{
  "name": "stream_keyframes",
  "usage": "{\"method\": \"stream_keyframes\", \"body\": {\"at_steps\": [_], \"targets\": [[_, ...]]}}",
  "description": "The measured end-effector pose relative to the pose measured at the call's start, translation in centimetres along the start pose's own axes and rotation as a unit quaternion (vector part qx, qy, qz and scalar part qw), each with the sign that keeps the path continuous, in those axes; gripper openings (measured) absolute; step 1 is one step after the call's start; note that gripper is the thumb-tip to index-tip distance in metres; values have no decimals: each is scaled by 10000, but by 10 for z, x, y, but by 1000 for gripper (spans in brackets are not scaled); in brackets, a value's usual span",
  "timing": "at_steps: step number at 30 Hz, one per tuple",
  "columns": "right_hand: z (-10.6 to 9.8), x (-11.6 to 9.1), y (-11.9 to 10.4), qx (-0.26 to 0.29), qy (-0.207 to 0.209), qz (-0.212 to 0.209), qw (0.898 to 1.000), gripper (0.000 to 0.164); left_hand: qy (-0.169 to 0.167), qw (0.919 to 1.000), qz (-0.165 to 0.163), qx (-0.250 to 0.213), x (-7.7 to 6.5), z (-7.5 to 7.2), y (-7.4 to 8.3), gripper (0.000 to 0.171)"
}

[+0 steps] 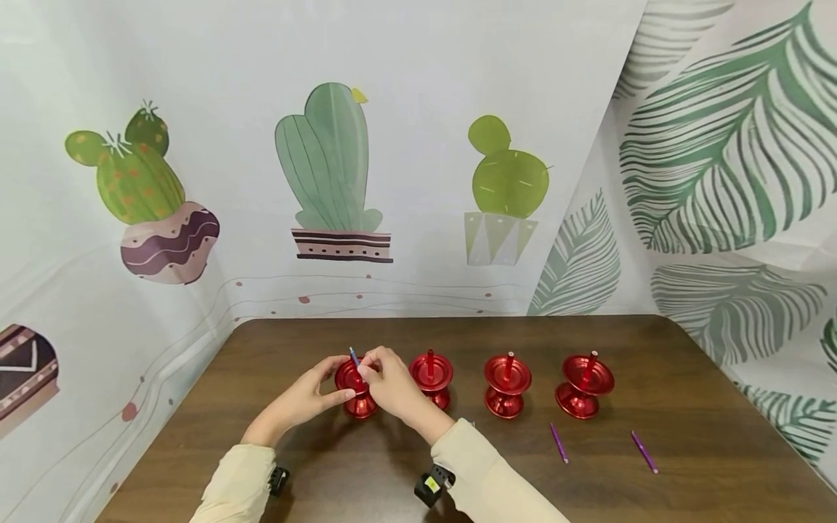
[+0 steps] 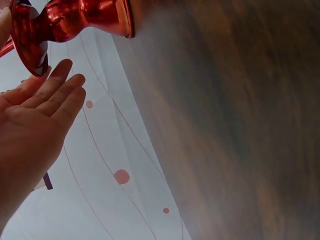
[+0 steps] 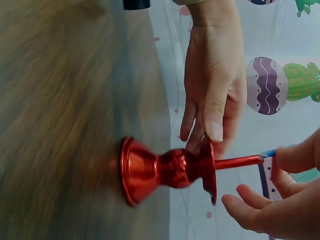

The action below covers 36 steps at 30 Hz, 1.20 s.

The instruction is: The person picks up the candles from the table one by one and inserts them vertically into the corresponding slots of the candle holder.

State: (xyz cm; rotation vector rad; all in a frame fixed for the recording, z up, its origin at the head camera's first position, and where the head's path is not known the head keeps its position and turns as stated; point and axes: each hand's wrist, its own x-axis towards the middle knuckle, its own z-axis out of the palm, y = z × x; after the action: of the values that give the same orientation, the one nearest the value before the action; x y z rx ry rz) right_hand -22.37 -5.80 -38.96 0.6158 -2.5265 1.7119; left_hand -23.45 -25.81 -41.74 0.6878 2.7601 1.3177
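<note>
Gleaming red, the holder (image 3: pixel 174 168) flares at its base.

Both forearms are pointing forward and angling in toward each other, with pale sleeves (image 1: pixel 234 481) covering them up to near the wrists. The left hand (image 1: pixel 306 396) is holding its thumb well apart from its index finger, while its other fingers are extending nearly straight. The right hand (image 1: pixel 391 381) is sitting just beside it, thumb and index finger pinching; its remaining fingers seem to be bending loosely, though the right wrist view is cutting part of them off.
</note>
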Motion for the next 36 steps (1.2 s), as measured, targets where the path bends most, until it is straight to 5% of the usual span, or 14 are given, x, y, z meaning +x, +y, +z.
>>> {"method": "stream_keyframes", "body": {"at_steps": [7, 13, 25, 36], "targets": [[10, 16, 0, 1350, 522, 213, 9892, 6, 9, 9999, 90, 83, 1, 1, -4, 60], [15, 23, 3, 1936, 938, 27, 9766, 9, -27, 9998, -5, 176, 0, 1, -6, 62], [21, 32, 10, 1696, 1071, -355, 9790, 7, -54, 9999, 35, 118, -1, -1, -2, 63], [25, 29, 20, 652, 897, -858, 9901, 5, -15, 9999, 85, 135, -1, 1, -5, 61]]}}
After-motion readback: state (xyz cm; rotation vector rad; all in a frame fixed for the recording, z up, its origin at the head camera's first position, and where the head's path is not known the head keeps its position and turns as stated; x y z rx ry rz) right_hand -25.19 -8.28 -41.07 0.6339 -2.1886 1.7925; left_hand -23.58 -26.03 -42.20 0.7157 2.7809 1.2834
